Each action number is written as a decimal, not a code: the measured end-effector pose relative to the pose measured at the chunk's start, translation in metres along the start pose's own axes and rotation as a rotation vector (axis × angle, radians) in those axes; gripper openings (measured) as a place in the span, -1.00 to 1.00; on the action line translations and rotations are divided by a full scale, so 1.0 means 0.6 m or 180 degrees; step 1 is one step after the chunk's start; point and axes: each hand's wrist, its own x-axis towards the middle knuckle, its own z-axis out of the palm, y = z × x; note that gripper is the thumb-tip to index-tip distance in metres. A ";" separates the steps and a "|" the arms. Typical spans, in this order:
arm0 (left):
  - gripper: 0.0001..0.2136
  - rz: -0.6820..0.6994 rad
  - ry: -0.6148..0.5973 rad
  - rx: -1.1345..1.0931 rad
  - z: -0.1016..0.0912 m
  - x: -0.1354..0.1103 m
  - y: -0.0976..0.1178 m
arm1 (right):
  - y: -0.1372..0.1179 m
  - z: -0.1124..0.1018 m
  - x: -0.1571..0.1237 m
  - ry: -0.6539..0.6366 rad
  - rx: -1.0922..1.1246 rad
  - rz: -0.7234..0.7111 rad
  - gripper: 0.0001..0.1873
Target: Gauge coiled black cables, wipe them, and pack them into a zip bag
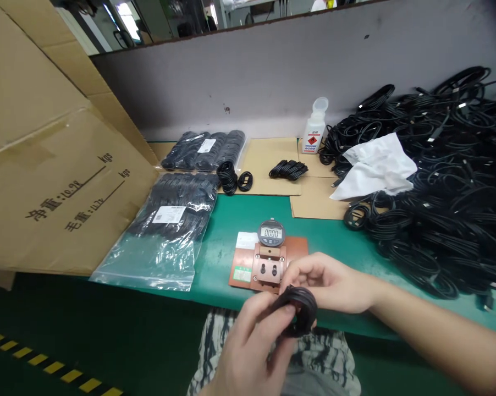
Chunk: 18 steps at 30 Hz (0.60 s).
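Note:
A coiled black cable [308, 305] is gripped in my left hand [248, 341], thumb and fingers wrapped around its near side. At the far edge of the same coil, my right hand [326, 280] is closed in a pinch, its fingertips partly hidden by the coil. Just beyond my hands, a digital gauge [271, 233] reading 0.000 stands on a reddish-brown base plate [297, 246] with a metal fixture block [268, 264] in front of the display. The right fingers are close to the right edge of that fixture.
On the right lies a big heap of black cables [446, 220] with a white cloth [380, 165] on it. Behind stands a white bottle [314, 129]. Plastic bags of coiled cables [165, 220] and a cardboard box [66, 181] are at left. Small coils [288, 170] rest on cardboard.

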 end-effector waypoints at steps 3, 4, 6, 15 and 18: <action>-0.68 0.0305 -0.0061 0.0249 -0.006 0.002 -0.006 | -0.002 0.000 -0.003 -0.0043 -0.0204 -0.0224 -0.66; -0.70 0.0339 -0.0034 0.0270 -0.007 0.002 -0.007 | -0.003 0.000 -0.003 -0.0071 -0.0258 -0.0307 -0.67; -0.70 0.0334 -0.0046 0.0243 -0.008 0.000 -0.008 | -0.004 0.000 -0.005 -0.0124 -0.0344 -0.0482 -0.70; -0.43 -0.0629 -0.0123 -0.1482 -0.008 -0.023 -0.007 | -0.007 0.012 -0.008 0.0110 -0.0837 -0.0771 -0.83; -0.64 -0.1724 -0.0326 -0.2271 -0.012 -0.012 -0.001 | -0.010 0.027 -0.010 0.0190 -0.1504 -0.0938 -0.84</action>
